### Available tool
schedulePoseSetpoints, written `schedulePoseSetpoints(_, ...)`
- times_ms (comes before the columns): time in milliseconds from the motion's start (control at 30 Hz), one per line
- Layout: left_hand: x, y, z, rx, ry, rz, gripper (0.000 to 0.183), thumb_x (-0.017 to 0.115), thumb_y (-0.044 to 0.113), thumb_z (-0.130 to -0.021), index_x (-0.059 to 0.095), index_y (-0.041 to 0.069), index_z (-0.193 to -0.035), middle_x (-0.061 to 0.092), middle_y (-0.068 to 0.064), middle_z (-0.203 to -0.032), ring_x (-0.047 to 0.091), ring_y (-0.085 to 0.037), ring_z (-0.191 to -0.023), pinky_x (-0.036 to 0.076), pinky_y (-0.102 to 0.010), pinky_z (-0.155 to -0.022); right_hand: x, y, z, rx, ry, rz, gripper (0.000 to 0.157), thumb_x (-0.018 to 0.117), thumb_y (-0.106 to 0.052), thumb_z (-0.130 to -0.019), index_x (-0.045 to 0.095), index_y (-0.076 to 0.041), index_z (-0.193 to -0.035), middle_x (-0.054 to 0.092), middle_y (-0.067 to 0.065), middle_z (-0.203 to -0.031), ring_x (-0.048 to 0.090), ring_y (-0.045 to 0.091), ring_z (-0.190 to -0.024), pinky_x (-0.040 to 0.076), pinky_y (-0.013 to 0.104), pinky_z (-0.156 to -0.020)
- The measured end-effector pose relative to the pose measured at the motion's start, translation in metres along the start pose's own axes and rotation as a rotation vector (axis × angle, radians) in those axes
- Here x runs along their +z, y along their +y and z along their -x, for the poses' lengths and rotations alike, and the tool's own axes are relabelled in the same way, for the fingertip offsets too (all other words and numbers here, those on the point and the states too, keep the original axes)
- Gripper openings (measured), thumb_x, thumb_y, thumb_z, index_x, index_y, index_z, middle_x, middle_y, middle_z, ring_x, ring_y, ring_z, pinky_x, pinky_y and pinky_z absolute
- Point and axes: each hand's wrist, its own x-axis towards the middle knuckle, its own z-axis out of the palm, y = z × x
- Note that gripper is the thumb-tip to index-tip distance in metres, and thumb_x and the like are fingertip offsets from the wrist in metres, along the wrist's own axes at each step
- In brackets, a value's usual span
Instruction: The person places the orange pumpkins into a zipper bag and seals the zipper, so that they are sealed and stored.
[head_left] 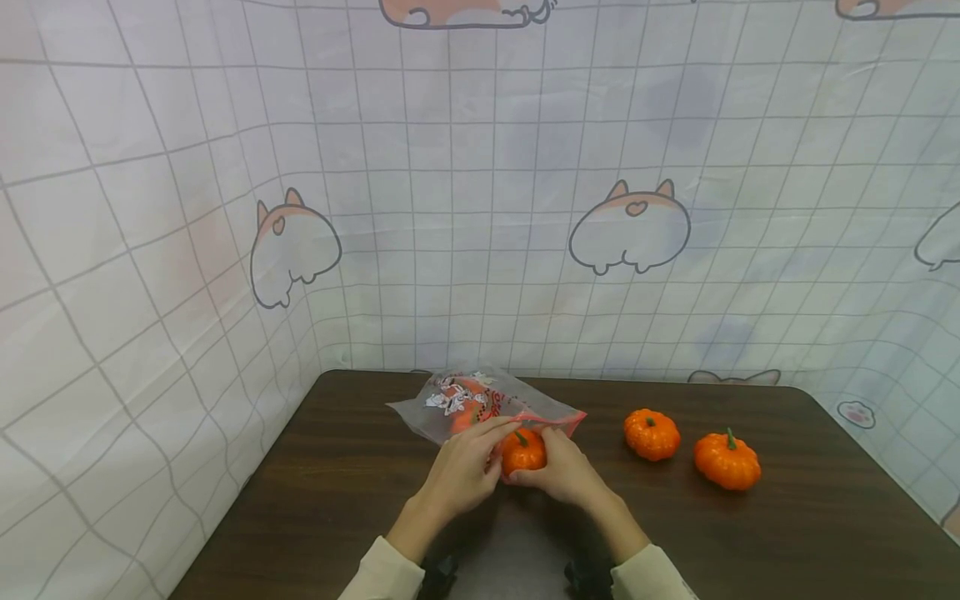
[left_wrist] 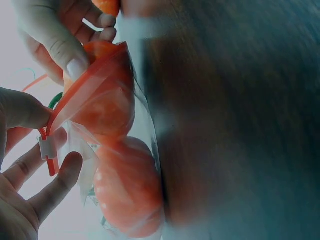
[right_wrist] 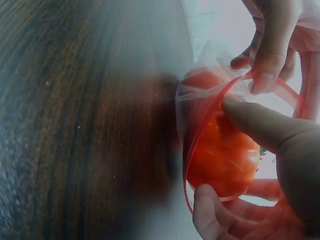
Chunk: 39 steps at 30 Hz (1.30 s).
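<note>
A small orange toy pumpkin (head_left: 522, 452) with a green stem sits in the mouth of a clear zip bag (head_left: 551, 400) with a red seal. My right hand (head_left: 564, 473) grips this pumpkin, thumb over it and fingers round its side, seen closely in the right wrist view. My left hand (head_left: 467, 467) pinches the bag's red rim near its white slider (left_wrist: 47, 147). Another pumpkin (left_wrist: 129, 187) lies deeper in the bag, behind the plastic. Part of the bag's far side is hidden by the hands.
Two more orange pumpkins, one nearer the bag (head_left: 652, 434) and one farther right (head_left: 727, 461), stand on the dark wooden table (head_left: 322, 492). A white grid-patterned cloth (head_left: 465, 208) hangs behind and beside the table.
</note>
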Motion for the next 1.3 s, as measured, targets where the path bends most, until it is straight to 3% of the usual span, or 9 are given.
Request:
schedulePoseSetpoints(333,0.0003,0.0001,-0.0006,-0.022,-0.015,0.005,0.054,0.072,0.000,-0.082,0.068,0.012,-0.134,0.069,0.001,-0.133,0.036,-0.004,-0.061,0.028,-0.017,-0.054,-0.0008,-0.0013,0.0007,-0.009,-0.004,-0.060,0.070,0.085,-0.027,-0.080,0.054,0.005,-0.134,0.063,0.017,-0.124,0.062,0.026,-0.103,0.054,0.049,-0.092)
schedulePoseSetpoints(667,-0.0005,0.0013,-0.0006,-0.026,-0.021,-0.015,0.054,0.072,0.001,-0.083,0.067,0.014,-0.135,0.069,0.003,-0.134,0.049,-0.009,-0.072,0.038,-0.019,-0.061,0.0039,0.0001,0.0002,0.006,0.039,-0.064,0.068,0.086,-0.028,-0.081,0.057,0.002,-0.134,0.056,0.022,-0.128,0.062,0.035,-0.112,0.051,0.056,-0.100)
schedulePoseSetpoints(1000,-0.0004,0.0009,-0.0004,0.004,-0.001,-0.013,0.055,0.072,-0.002,-0.082,0.067,0.012,-0.136,0.069,0.002,-0.133,0.043,-0.007,-0.066,0.032,-0.017,-0.058,0.0053,-0.0015,0.0010,-0.020,0.043,-0.078,0.057,0.082,-0.019,-0.083,0.056,0.005,-0.129,0.060,0.019,-0.121,0.061,0.029,-0.101,0.052,0.049,-0.088)
schedulePoseSetpoints(1300,-0.0016,0.0016,-0.0001,-0.024,-0.032,0.007,0.058,0.070,-0.003,-0.082,0.066,0.013,-0.137,0.068,0.000,-0.135,0.039,-0.006,-0.065,0.030,-0.017,-0.056,0.0078,-0.0033,0.0022,-0.048,0.017,-0.093,0.053,0.077,-0.014,-0.087,0.059,0.000,-0.135,0.060,0.020,-0.129,0.063,0.037,-0.115,0.052,0.057,-0.098)
